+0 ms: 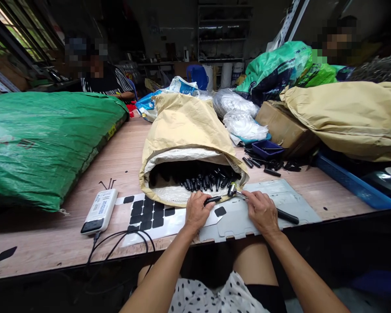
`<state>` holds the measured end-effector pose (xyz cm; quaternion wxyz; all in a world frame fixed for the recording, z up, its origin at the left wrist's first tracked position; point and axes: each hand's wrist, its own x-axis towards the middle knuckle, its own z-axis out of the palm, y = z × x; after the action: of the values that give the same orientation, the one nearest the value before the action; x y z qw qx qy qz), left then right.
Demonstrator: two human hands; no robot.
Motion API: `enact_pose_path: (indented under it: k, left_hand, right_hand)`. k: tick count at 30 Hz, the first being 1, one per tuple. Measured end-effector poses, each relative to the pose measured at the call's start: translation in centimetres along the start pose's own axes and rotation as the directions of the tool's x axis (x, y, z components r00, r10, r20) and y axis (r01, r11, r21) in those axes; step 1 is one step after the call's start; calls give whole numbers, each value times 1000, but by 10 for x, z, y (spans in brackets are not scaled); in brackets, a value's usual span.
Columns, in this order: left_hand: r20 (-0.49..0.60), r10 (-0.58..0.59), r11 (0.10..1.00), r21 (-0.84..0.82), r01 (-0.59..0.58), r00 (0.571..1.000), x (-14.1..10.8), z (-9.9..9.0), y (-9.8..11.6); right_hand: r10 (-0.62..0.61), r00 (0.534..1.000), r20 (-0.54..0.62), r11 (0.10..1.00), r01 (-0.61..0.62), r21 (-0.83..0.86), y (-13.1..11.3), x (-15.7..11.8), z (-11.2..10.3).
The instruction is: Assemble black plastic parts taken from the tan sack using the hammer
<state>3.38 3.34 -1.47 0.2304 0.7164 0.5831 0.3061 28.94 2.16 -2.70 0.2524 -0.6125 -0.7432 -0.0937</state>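
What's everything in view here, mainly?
Table: one, pinkish, front
Tan sacks: two, tan, centre (open) and right
Bagged pieces: many, black, in centre sack
Loose pieces: many, black, right
Green bags: at least two, green, left and back
Cardboard box: one, brown, right
Small tray: one, purple, right
Crate: one, blue, right
Clear bags: several, whitish, behind
Sticker sheet: one, white, front
Mat: one, grey, front
Device: one, white, left
People: two, one in black, background
Hammer: one, silver and black, front
Held piece: one, black, front
Left hand: one, bare, holding piece
Right hand: one, bare, holding hammer
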Motion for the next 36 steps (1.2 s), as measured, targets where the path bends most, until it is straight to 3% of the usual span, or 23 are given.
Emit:
enact_pose_path:
  k: [6,10,13,16,19,23,26,29,31,34,36]
  left_hand:
    - [23,15,1000,-19,-15,1000,1,-6,3]
    - [53,102,987,-131,-95,993,-26,-27,24]
    - [245,152,951,-302,-74,957,-67,-41,42]
    - [490,153,950,-311,8,858,-109,-37,45]
    - [606,-54,988,-81,129,794,-134,-14,26]
    - [560,-407,912,215,348,721,-142,24,-13]
    - [554,-493,869,280,408,670,-143,42,-33]
    - [579,-473,881,287,377,664,-146,45,-36]
    - [606,-420,908,275,318,675,-146,38,-26]
    - [689,-269,962,152,229,673,-135,14,4]
    - [746,-147,967,-31,254,649,-116,-10,25]
  right_hand:
    - [19,1000,-1,1000,-19,-2,-4,1,-3]
    - [20,1000,-4,1000,-20,-6,-5,2,-4]
    - [23,1000,-4,1000,-23,-12,-5,2,-3]
    - [24,1000,-9,999,-25,-22,-4,2,-2]
    - [21,1000,-21,999,-22,-32,-4,2,-1]
    - [17,999,-30,999,-18,-29,-4,2,0]
    - [18,999,-33,999,-18,-28,-4,2,-1]
    - [17,999,-33,999,-18,-34,-5,2,-1]
    - [15,999,-33,999,-16,-36,-4,2,0]
    - [9,999,-33,999,-10,-34,-3,2,1]
    - [7,999,-35,999,-9,-34,-2,1,2]
